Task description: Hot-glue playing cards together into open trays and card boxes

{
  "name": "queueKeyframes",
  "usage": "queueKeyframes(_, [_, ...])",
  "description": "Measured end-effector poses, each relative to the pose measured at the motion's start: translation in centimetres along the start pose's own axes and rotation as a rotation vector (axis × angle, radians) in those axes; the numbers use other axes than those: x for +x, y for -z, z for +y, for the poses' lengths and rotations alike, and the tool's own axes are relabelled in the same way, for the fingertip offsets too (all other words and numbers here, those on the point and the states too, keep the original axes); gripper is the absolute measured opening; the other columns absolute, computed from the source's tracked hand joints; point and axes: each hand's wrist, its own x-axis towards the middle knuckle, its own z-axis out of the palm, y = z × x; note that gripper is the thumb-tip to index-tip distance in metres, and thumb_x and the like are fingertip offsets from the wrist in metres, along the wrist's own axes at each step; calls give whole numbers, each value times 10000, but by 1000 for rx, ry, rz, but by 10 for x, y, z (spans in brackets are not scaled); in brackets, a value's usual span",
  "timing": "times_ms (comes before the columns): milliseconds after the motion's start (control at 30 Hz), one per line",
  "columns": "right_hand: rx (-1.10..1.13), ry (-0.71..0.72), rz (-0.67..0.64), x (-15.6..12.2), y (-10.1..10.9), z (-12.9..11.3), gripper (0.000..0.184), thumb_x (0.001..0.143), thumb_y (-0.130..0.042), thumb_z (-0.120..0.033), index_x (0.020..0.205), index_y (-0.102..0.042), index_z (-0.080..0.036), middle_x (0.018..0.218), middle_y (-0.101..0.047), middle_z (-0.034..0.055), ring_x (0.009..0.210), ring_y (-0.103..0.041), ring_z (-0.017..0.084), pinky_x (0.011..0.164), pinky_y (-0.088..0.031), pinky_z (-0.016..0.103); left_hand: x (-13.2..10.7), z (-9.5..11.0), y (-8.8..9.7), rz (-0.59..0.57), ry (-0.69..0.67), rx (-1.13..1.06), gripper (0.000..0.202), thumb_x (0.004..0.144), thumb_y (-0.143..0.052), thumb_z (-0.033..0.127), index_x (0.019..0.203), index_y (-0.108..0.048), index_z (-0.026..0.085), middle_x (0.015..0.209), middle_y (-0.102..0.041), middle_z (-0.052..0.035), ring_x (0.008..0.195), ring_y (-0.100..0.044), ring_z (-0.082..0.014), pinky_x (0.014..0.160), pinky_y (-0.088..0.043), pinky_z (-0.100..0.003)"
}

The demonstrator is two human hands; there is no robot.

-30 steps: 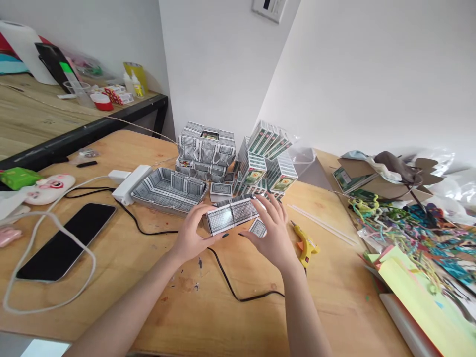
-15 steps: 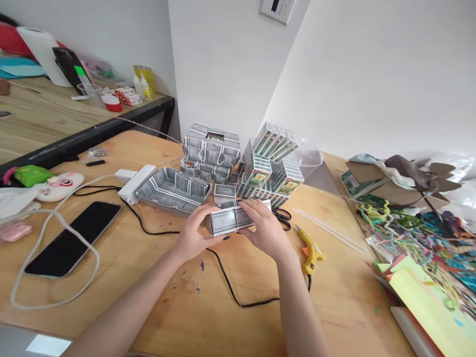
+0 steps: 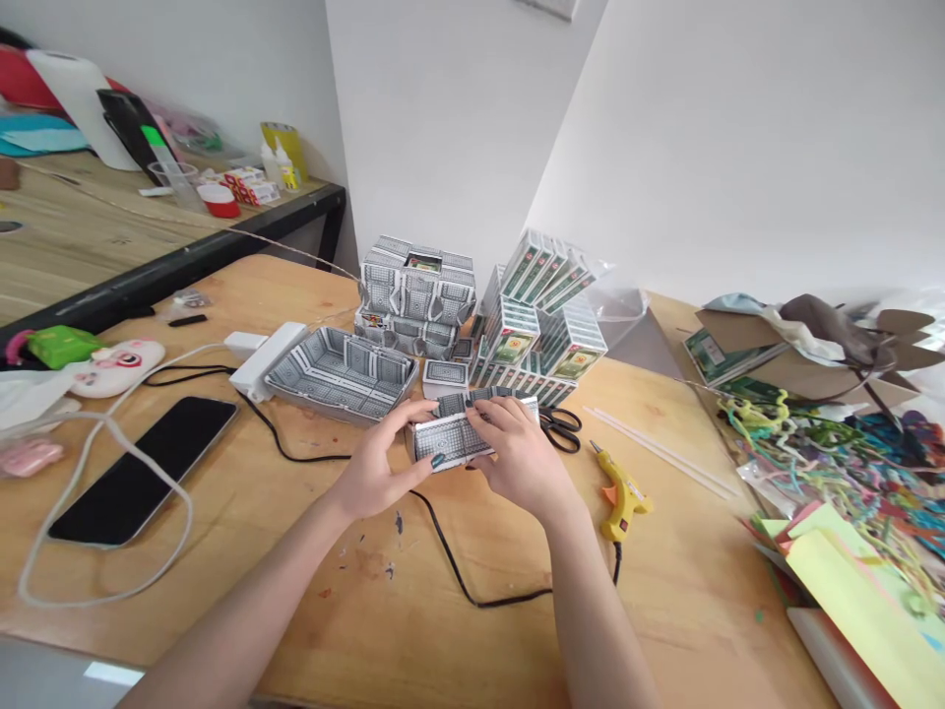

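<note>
Between my two hands is a small box made of grey-patterned playing cards (image 3: 449, 439). My left hand (image 3: 380, 465) grips its left end, thumb on the front face and fingers on the top edge. My right hand (image 3: 519, 455) wraps over the right part and hides much of it. Just behind lies a stack of playing cards (image 3: 445, 374). A shallow card-covered tray (image 3: 346, 379) sits to the left. Farther back stands a larger card-built structure (image 3: 418, 295), beside stacked green-and-white card boxes (image 3: 515, 330).
Black scissors (image 3: 562, 429), a yellow glue gun (image 3: 622, 495) and clear glue sticks (image 3: 657, 451) lie right. A black cord (image 3: 454, 566) crosses the table. Left are a phone (image 3: 144, 473), white cable and power strip (image 3: 267, 359). Coloured paper (image 3: 849, 591) and pipe cleaners cover the right side.
The card box has tipped slightly, showing more of its top side. My left thumb has moved up onto its front face. The camera view has shifted a little.
</note>
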Motion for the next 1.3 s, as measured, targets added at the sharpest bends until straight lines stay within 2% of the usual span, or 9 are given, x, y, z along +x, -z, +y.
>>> queueKeyframes(133, [34,-9,1,-1,0,1,467,728,-590,-112,1193,-565,-161,1171,-566,127,1079,-470,284,949,-407,483,19,8,14,-195,152,33,443,720,-577,205,1161,-570,255,1050,-682,-32,937,-642,-216,766,-522,-313])
queueKeyframes(233, [68,-45,6,-1,-1,-1,464,732,-605,-118,1192,-568,-172,1161,-564,125,1075,-466,282,933,-420,482,41,13,22,-457,262,26,273,710,-538,203,940,-673,263,897,-719,11,773,-663,-193,646,-500,-269])
queueKeyframes(300, [91,-75,14,-2,-2,-2,456,737,-616,-123,1188,-571,-166,1153,-569,123,1064,-468,275,925,-427,469,56,15,25,-534,295,83,186,663,-544,204,781,-685,237,765,-715,12,693,-649,-195,588,-465,-262])
queueKeyframes(467, [186,-169,43,-1,-2,0,311,773,-585,-101,1070,-635,-178,1037,-636,88,954,-530,229,861,-447,403,78,21,22,-575,220,219,165,596,-486,162,625,-641,213,597,-645,18,565,-572,-171,492,-369,-242])
queueKeyframes(567, [272,-346,85,2,-5,1,186,732,-626,-96,892,-666,-181,842,-647,49,810,-573,188,760,-456,326,82,24,21,-639,185,255,203,581,-465,134,644,-645,203,608,-633,14,570,-549,-156,492,-344,-232])
queueKeyframes(667, [321,-458,68,5,-10,0,157,690,-642,-91,810,-653,-192,776,-627,21,728,-573,161,692,-431,275,83,25,20,-713,185,281,226,612,-470,135,719,-661,193,642,-636,6,602,-544,-147,523,-341,-233])
queueKeyframes(933, [316,-504,21,5,-3,-9,220,725,-513,-82,844,-643,-214,784,-675,15,709,-575,171,652,-374,256,80,23,10,-652,85,301,210,673,-507,174,779,-688,193,717,-662,-14,686,-561,-170,642,-363,-270])
queueKeyframes(1133, [321,-518,3,4,5,-11,200,700,-510,-84,774,-639,-219,711,-663,5,654,-561,170,612,-349,253,79,32,13,-669,87,263,217,688,-496,164,792,-685,185,763,-672,-16,689,-564,-164,621,-366,-259])
queueKeyframes(1300, [369,-557,32,3,3,-11,192,692,-521,-96,779,-627,-230,721,-670,1,670,-574,180,621,-362,264,82,28,13,-705,87,240,218,667,-500,145,787,-679,184,708,-650,0,667,-555,-153,591,-354,-245])
